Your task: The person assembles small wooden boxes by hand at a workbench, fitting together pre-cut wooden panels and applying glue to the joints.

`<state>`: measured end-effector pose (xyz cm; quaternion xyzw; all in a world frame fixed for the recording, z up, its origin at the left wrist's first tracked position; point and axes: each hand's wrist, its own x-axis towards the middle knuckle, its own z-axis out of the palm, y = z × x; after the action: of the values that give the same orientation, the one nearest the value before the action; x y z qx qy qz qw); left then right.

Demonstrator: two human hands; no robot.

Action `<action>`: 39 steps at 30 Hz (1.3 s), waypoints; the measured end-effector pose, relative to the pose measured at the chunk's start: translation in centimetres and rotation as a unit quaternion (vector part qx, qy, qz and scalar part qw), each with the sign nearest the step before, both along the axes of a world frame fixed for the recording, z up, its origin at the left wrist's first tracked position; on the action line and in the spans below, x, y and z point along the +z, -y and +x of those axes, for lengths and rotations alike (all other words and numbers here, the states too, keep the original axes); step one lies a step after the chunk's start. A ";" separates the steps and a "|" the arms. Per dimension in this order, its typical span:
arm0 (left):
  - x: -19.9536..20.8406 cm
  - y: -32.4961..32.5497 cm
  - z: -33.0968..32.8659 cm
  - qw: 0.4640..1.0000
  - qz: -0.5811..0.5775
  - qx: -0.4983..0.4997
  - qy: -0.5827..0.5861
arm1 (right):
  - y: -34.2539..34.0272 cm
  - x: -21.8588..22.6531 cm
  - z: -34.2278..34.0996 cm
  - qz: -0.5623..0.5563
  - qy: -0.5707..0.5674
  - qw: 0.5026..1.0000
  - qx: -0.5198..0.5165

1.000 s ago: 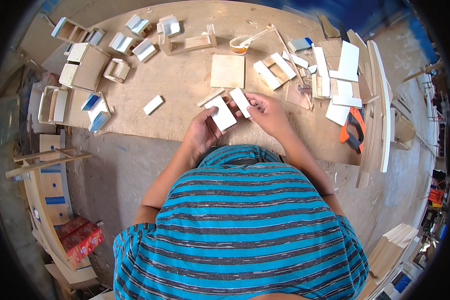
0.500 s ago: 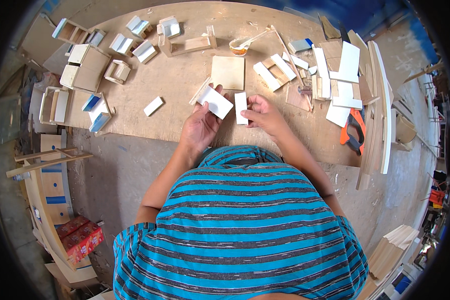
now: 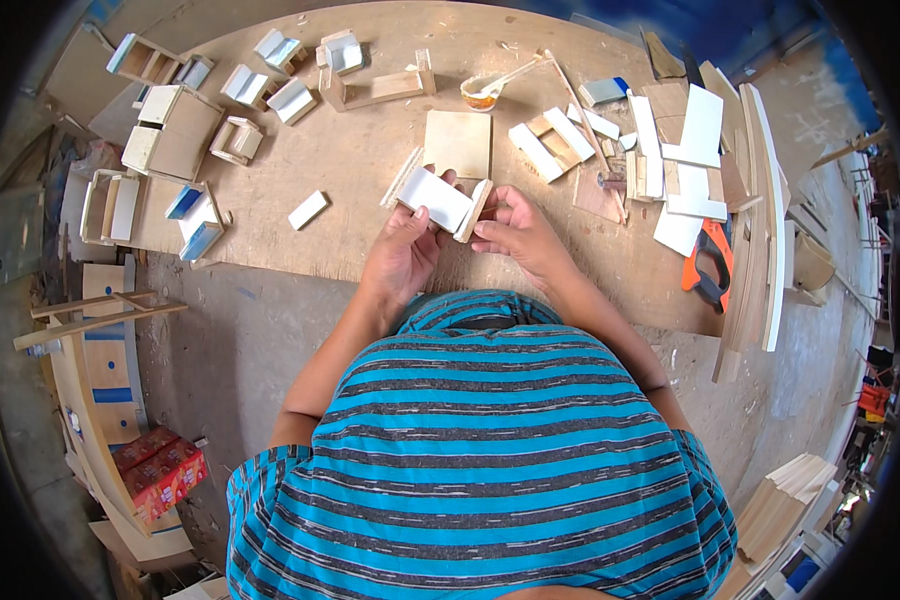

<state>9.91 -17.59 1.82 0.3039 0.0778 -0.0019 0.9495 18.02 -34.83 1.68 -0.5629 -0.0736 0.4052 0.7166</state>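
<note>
My left hand (image 3: 406, 240) is closed round a small white-faced wooden panel (image 3: 436, 198), its thumb on the white face. A narrow wooden strip (image 3: 403, 178) stands along the panel's left end. With thumb and fingers, my right hand (image 3: 515, 232) grips a short wooden piece (image 3: 476, 210) against the panel's right end; it is turned so that its bare wood edge shows. Both hands are above the near edge of the wooden worktable. Just beyond them lies a square plywood board (image 3: 458, 140). Some fingers are hidden behind the pieces.
Small wooden furniture-like frames (image 3: 237, 140) stand at the left. A white block (image 3: 308, 210) lies near them. A tub with a stick (image 3: 482, 92) sits at the back. White offcuts (image 3: 692, 128), an orange-handled saw (image 3: 708, 265) and long strips (image 3: 767, 215) are at the right.
My right hand has moved slightly left and turned its piece from white face to edge, bringing it against the panel's right end. The left hand still holds the panel.
</note>
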 end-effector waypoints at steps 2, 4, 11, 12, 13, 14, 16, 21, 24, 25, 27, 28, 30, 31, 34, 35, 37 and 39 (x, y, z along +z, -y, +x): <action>0.3 0.2 0.0 1.000 0.011 0.001 -0.003 | 0.2 0.3 0.1 0.021 -0.023 0.999 -0.015; 0.3 0.3 -0.1 1.000 0.023 0.004 -0.005 | 0.3 0.5 0.1 0.043 -0.047 0.998 -0.028; 0.6 0.5 -0.5 0.980 0.198 0.024 0.003 | 0.8 0.7 -0.1 0.057 -0.021 0.998 -0.031; 0.8 0.5 -0.5 0.968 0.249 0.028 0.013 | 0.9 0.9 -0.2 0.067 -0.031 0.997 -0.027; 1.0 0.5 -0.6 0.968 0.249 0.027 0.013 | 0.9 1.1 -0.3 0.067 -0.032 0.997 -0.027; 1.3 0.5 -0.6 0.965 0.262 0.024 0.013 | 1.0 1.3 -0.3 0.072 -0.040 0.996 -0.027; 1.5 0.5 -0.6 0.961 0.276 0.019 0.012 | 1.2 1.5 -0.3 0.077 -0.049 0.995 -0.027; 1.9 0.2 -0.6 0.951 0.308 0.010 0.035 | 1.6 1.8 -0.2 0.085 -0.043 0.995 0.006; 2.0 0.2 -0.5 0.947 0.318 -0.001 0.045 | 1.5 1.7 -0.4 0.092 -0.044 0.995 -0.004; 2.0 0.2 -0.4 0.947 0.319 -0.002 0.046 | 1.5 1.6 -0.4 0.092 -0.043 0.995 -0.005; 1.9 0.2 -0.4 0.943 0.328 0.009 0.056 | 1.5 1.5 -0.4 0.092 -0.046 0.995 0.000; 1.9 0.2 -0.3 0.943 0.329 0.008 0.057 | 1.5 1.3 -0.4 0.093 -0.046 0.995 -0.001; 1.9 0.3 -0.3 0.943 0.329 0.002 0.054 | 1.6 0.9 -0.4 0.097 -0.036 0.995 0.006; 1.9 0.4 -0.3 0.943 0.329 0.002 0.055 | 1.6 1.0 -0.4 0.097 -0.036 0.995 0.005; 1.7 0.5 -0.4 0.949 0.310 -0.011 0.047 | 1.5 1.0 -0.4 0.096 -0.031 0.995 -0.002; 1.6 0.5 -0.3 0.951 0.305 -0.010 0.048 | 1.5 1.0 -0.4 0.093 -0.026 0.995 -0.003; 1.2 0.5 -0.3 0.953 0.299 -0.010 0.049 | 1.5 0.8 -0.4 0.091 -0.021 0.996 -0.005; 0.9 0.4 -0.2 0.966 0.257 -0.017 0.036 | 1.5 0.3 -0.4 0.081 -0.021 0.996 -0.016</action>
<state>9.71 -18.03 2.68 0.5391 0.0357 0.0126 0.8414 17.65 -36.34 1.97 -0.4954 -0.0824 0.3983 0.7676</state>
